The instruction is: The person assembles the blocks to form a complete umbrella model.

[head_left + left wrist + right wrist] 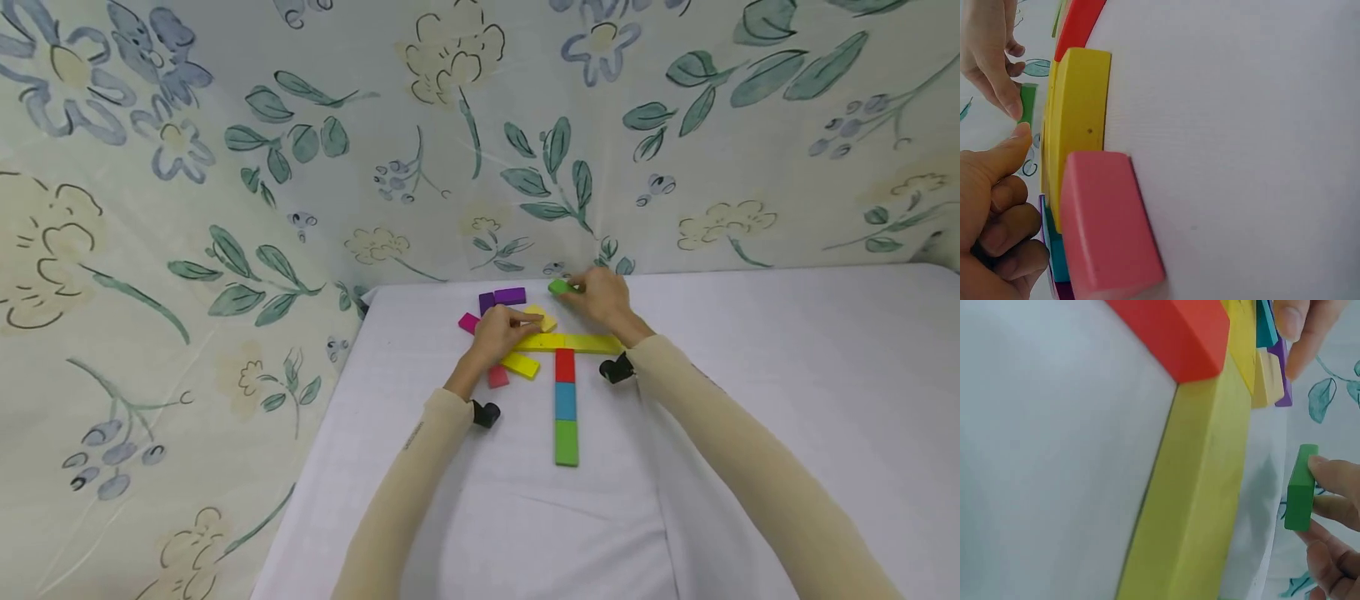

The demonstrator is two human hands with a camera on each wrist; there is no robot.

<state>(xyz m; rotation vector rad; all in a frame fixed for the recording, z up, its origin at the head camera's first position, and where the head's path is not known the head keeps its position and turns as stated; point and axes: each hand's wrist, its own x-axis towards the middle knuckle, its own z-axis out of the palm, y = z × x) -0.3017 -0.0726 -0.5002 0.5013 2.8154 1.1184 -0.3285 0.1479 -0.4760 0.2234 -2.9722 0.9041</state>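
At the far side of the table my right hand [603, 296] pinches a green block [1300, 490] between thumb and fingers. In the right wrist view the block is held out beside the other blocks. My left hand [498, 335] reaches over the cluster, its fingertips close to a pale yellow block [1267, 380]; nothing shows between them. In the left wrist view its thumb is extended and the other fingers are bent. Two yellow blocks [592, 343] form a crossbar above a column of red [565, 365], blue [566, 402] and green blocks.
Around my left hand lie purple blocks [511, 296], a magenta block [468, 322], a pink block [1110, 219], another yellow block [521, 365] and a teal block [1059, 259]. Under them is a white cloth [465, 517]. A floral sheet [300, 192] hangs behind the table.
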